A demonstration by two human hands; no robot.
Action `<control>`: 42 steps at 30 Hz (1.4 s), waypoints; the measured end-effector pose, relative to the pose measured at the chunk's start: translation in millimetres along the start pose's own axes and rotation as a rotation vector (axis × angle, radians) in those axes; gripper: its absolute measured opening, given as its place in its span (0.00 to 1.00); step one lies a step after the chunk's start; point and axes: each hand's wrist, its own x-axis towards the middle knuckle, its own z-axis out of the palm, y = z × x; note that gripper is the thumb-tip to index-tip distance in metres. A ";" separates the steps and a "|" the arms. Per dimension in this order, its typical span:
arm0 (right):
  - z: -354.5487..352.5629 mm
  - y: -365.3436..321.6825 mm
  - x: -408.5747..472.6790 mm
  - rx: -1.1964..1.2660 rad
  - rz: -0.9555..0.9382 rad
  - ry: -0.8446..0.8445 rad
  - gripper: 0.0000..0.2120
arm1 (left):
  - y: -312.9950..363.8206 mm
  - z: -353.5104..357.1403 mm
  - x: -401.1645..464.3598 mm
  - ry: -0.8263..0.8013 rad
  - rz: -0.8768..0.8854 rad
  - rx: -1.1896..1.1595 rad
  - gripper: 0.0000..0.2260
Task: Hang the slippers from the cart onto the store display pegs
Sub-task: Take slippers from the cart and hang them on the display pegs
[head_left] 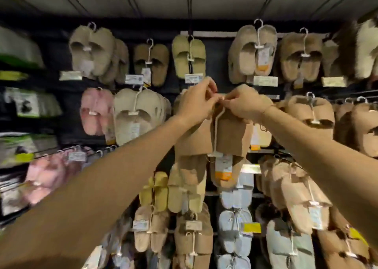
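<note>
Tan slipper pair (212, 133) hangs soles-out at center of the display wall, on a white hanger (217, 125) w/ an orange-and-white tag (223, 167) below. Left hand (197, 103) and right hand (245, 104) meet at the hanger top, fingers curled tight, pinching it; hook itself hidden. Around: green pair (188, 56) above, pink pair (96, 111) far left, beige pair (135, 115) just left, brown pairs (315, 113) right, grey pairs (235, 230) below.
</note>
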 end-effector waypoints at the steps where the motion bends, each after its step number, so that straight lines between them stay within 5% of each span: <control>1: 9.9 -14.1 12.5 0.057 -0.021 0.014 0.13 | -12.8 -15.1 6.9 0.039 -0.008 0.058 0.07; 10: 39.4 -123.8 123.3 0.186 -0.181 0.192 0.09 | -96.5 -115.9 67.2 0.199 -0.083 0.285 0.18; 16: 43.4 -173.6 186.4 0.233 -0.255 0.311 0.11 | -124.9 -154.3 92.1 0.219 -0.285 0.037 0.36; 27: 87.5 -241.6 296.0 0.174 -0.290 0.405 0.12 | -207.1 -214.0 149.9 -0.013 -0.284 0.114 0.68; 33: 115.3 -272.7 377.2 0.244 -0.230 0.467 0.14 | -278.3 -238.9 201.3 -0.065 -0.147 0.418 0.58; 42: 143.8 -283.4 466.5 0.309 -0.172 0.610 0.13 | -363.8 -225.4 286.2 -0.010 -0.072 -0.005 0.46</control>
